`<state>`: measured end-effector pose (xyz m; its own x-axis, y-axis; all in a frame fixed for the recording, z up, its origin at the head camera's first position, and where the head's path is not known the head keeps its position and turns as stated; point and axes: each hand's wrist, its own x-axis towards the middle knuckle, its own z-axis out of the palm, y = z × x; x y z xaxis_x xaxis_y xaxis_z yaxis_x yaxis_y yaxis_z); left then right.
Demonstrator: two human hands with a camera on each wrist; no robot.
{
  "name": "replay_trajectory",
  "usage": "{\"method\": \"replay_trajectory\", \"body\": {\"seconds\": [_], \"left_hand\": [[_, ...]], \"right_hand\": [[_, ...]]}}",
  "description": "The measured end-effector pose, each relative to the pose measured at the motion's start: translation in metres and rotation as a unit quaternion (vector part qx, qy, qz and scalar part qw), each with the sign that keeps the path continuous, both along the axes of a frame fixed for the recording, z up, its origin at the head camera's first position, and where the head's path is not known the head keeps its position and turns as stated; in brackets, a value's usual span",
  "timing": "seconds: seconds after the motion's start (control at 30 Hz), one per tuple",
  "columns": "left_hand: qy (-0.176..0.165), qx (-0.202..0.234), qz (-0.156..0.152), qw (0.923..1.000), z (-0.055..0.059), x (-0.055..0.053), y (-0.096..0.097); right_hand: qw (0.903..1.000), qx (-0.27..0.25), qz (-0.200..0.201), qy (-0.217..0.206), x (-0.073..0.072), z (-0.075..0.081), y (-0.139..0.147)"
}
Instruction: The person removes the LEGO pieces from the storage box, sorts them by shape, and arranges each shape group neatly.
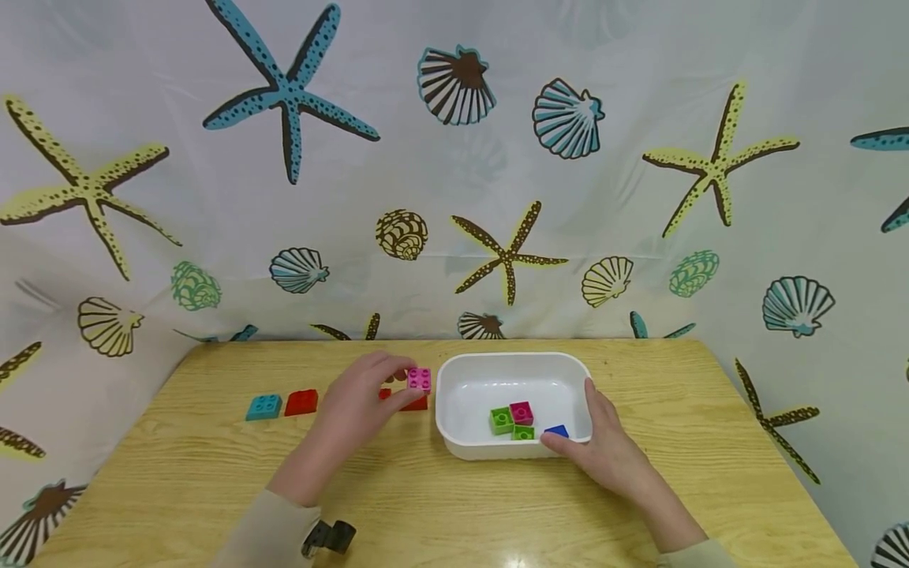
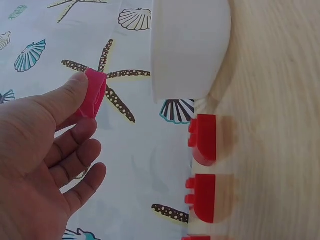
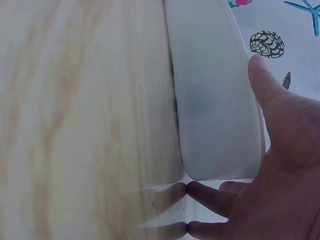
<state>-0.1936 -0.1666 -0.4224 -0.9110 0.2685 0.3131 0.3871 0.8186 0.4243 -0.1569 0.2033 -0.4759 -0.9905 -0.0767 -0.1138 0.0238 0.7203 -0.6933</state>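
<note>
My left hand (image 1: 357, 401) pinches a pink toy building block (image 1: 419, 379) between thumb and fingertips, raised just left of a white plastic tub (image 1: 472, 448). In the left wrist view this pink block (image 2: 93, 94) shows edge-on, the other fingers loosely bent. My right hand (image 1: 609, 450) holds the tub's right end, thumb at the front rim and fingers around the outer side. Inside the tub lie a green block (image 1: 500, 420), a smaller-looking green block (image 1: 524, 432), a magenta block (image 1: 521, 412) and a blue block (image 1: 557, 431), partly hidden by the front wall.
Left of the tub, a teal block (image 1: 263, 407) and a red block (image 1: 301, 401) stand on the wooden table (image 1: 426, 513). More red blocks (image 1: 415, 403) sit behind my left hand, partly covered. A sheet with starfish and shells (image 1: 497, 173) hangs along the table's back and sides.
</note>
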Motion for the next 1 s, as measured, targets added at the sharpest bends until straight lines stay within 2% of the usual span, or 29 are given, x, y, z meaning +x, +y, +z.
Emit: {"method": "replay_trajectory", "body": {"seconds": [0.17,0.47,0.67,1.0], "left_hand": [[-0.02,-0.008,0.016,0.9996,-0.005,0.005,-0.009],[-0.092,-0.029,0.029,0.9949,-0.022,0.004,-0.008],[-0.098,-0.051,0.023,0.9937,-0.036,0.003,-0.002],[-0.097,-0.083,0.013,0.9917,-0.051,0.006,0.0]], "right_hand": [[1.0,0.003,0.0,0.0,0.0,0.0,0.0],[1.0,0.003,0.0,-0.001,-0.001,0.001,0.0],[1.0,0.0,0.001,-0.003,0.001,0.002,0.0],[1.0,0.007,0.003,-0.002,0.001,0.001,-0.001]]}}
